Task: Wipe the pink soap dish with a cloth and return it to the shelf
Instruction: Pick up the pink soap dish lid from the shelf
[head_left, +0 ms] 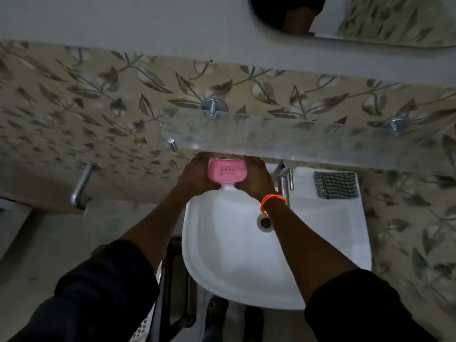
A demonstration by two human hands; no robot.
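Observation:
The pink soap dish (227, 173) with small drain holes is held between both hands, just below the front edge of the glass shelf (308, 141) and above the back of the white sink. My left hand (197, 175) grips its left end. My right hand (256, 180), with an orange band at the wrist, grips its right end. A dark grey checked cloth (336, 185) lies on the sink's flat ledge to the right, apart from both hands.
The white basin (229, 243) with its drain (265, 222) lies under my arms. A chrome tap (283, 178) stands right of my right hand. Metal shelf brackets (213, 107) and a towel bar (81, 186) stick out of the leaf-patterned wall. A mirror hangs above.

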